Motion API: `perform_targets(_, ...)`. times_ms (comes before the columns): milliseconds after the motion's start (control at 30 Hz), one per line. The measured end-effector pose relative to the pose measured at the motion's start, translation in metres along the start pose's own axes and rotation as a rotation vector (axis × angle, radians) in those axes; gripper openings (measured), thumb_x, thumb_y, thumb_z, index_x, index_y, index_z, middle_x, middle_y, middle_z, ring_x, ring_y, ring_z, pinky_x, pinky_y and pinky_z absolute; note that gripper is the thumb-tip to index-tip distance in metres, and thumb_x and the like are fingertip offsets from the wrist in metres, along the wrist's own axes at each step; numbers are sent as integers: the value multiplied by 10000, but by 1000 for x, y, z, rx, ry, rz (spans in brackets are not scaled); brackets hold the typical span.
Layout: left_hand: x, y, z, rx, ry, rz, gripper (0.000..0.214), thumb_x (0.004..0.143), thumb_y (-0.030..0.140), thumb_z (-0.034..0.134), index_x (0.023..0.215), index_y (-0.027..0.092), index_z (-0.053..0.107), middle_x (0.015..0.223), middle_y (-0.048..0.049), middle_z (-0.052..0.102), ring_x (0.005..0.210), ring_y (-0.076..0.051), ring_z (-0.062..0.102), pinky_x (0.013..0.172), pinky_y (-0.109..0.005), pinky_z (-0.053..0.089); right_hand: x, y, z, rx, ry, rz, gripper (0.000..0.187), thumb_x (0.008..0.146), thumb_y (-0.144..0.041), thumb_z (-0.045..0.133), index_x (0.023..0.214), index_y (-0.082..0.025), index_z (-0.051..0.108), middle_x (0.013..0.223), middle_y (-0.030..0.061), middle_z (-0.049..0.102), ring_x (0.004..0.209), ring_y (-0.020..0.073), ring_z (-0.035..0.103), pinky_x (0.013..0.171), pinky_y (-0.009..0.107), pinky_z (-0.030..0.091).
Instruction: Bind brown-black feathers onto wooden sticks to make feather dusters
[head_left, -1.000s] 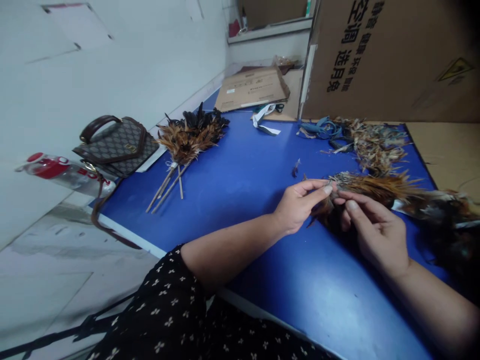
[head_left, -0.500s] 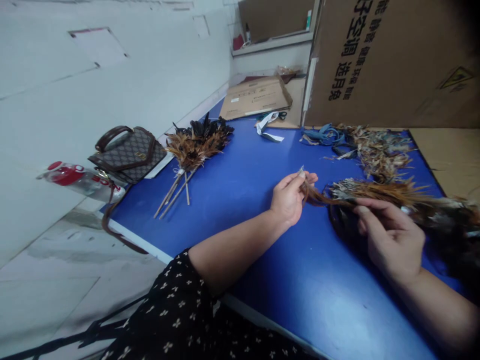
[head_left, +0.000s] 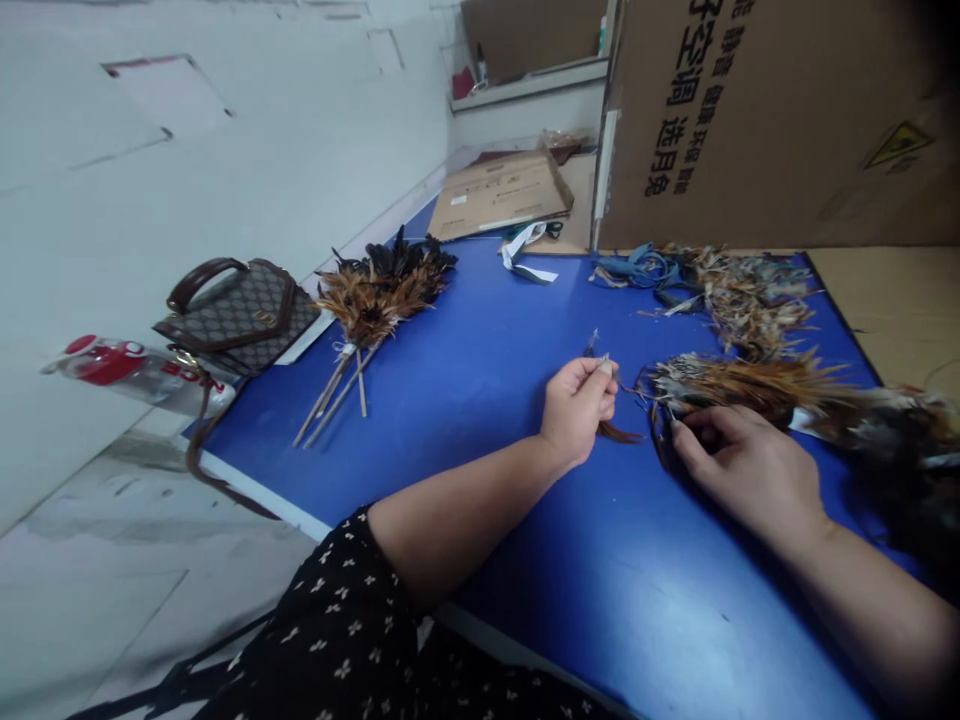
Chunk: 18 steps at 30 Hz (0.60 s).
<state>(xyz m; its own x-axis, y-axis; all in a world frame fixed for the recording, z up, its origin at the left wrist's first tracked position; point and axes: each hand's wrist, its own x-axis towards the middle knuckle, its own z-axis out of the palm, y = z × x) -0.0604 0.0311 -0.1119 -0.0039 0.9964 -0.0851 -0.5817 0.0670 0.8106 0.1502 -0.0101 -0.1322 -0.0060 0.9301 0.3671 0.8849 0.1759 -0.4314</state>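
Pinching a slim tuft of brown feathers in my left hand, I'm pressing thumb against forefinger while the other fingers are curling in beneath. The tuft is hanging above the blue table, its rusty tips showing below my fingers and pointing off to the right. My right hand is hovering or resting low by the near edge of the feather bundle; its thumb and forefinger are sitting close together there, but I cannot tell whether they are gripping a quill or only touching. The bundle is lying on the table with its pale quill ends facing left and its golden-brown plumes spreading right.

I'm judging these feathers to be nearly weightless, soft and springy along the vanes, stiffer at the shafts and a little slick. Squeezing the plumes would be crushing or splaying them, so the quill ends are offering the better hold, with a light but firm fingertip pinch. A loose dark feather is lying just beyond my left hand, and mottled feathers are heaping behind the bundle.
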Motion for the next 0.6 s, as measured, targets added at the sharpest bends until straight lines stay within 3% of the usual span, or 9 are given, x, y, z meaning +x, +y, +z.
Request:
perform_targets(233,-3,-13,-5,145,-104,-26,354,877,437,896,946,162,683,719,27,604,525,-41,434,519,-220,272,-1,-3,5,186,104,-112,342,1060,-466,600,930,-206,781,870,96,753,773,241,711,721,395,558)
perform_targets(367,-2,-16,-7,188,-125,-26,384,839,452,921,926,164,681,712,25,617,521,-46,449,511,-212,279,0,-17,-8,3,43,-179,330,1080,-431,577,1183,-202,792,1102,133,762,958,268,753,866,404,621)
perform_targets(500,-1,-18,-8,219,-130,-40,423,824,492,927,928,163,683,712,19,626,513,-52,450,503,-212,290,6,-16,-62,-356,20,-238,427,1093,-432,546,1381,-163,712,1376,213,714,1251,379,704,1067,543,585)
perform_targets(600,-1,-17,-7,239,-150,-41,427,826,504,919,917,161,682,712,16,625,512,-54,452,501,-215,285,5,14,-117,-597,0,-157,666,1066,-590,554,1582,-171,586,1562,264,621,1378,478,629,1153,680,502)
